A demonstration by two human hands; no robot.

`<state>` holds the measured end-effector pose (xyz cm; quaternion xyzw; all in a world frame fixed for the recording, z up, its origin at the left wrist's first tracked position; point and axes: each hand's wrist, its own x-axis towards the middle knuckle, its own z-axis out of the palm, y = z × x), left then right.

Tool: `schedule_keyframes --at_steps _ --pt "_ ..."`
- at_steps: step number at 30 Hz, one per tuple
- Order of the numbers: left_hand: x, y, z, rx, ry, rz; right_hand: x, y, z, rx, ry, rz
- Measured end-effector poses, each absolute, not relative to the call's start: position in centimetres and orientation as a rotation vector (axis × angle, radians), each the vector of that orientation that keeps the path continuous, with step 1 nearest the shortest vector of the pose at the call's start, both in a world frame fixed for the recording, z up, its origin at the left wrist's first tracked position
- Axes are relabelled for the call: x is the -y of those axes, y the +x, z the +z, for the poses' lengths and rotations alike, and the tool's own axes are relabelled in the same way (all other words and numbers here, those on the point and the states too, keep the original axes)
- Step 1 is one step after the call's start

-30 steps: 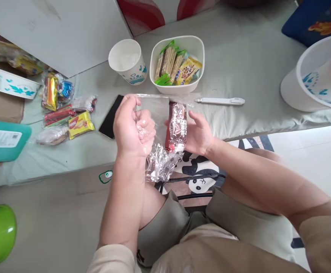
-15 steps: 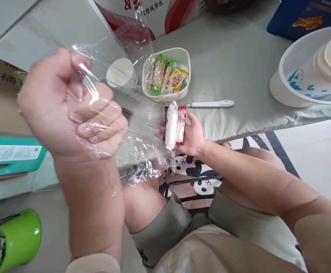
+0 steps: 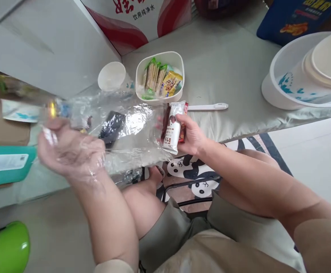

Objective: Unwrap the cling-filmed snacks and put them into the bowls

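My left hand (image 3: 74,151), blurred by motion, is closed on a crinkled clear plastic bag (image 3: 138,117) that stretches across toward my other hand. Several individually wrapped snack bars rest in my right hand (image 3: 192,134), its thumb pressed over them. The white-wrapped bar (image 3: 172,131) lies on top, with a red wrapper (image 3: 182,132) at its right and a dark brown one at its left. Just beyond the bars, a white utility knife (image 3: 210,107) lies on the cloth, its left end hidden behind them.
A white bowl (image 3: 179,83) holds green and yellow snack packets. Beside it stands a paper cup (image 3: 111,76). To the right, a large white tub (image 3: 273,91) contains stacked cups. Through the bag a dark phone-like object (image 3: 112,127) shows. A green bin (image 3: 8,242) stands lower left.
My left hand has moved down and slightly left, drawing the plastic bag lower. My right thumb has closed over the bars, and the white bar has turned so its printed side shows.
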<state>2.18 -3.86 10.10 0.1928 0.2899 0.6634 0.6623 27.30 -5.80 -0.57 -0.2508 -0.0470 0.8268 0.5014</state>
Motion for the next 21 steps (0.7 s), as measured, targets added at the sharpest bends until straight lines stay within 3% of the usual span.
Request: schedule_keyframes --at_steps 2,6,10,15,21 --pt "4.6 3.3 7.4 -0.478 0.379 1.569 5.5 28.1 -0.3 0.196 -0.679 1.895" --pt "5.6 3.0 4.8 -0.625 0.391 1.628 5.1 29.7 0.4 0.4 -0.802 1.681" --pt "5.9 2.1 4.6 -0.888 0.553 1.544 4.5 31.4 0.6 0.403 -0.941 1.392" --pt "5.6 2.3 4.3 -0.842 0.523 1.351 1.5 34.5 1.3 0.744 -1.141 1.074" --pt "5.8 1.4 4.0 -0.728 0.485 1.246 -7.6 34.7 2.8 0.868 -1.298 0.985"
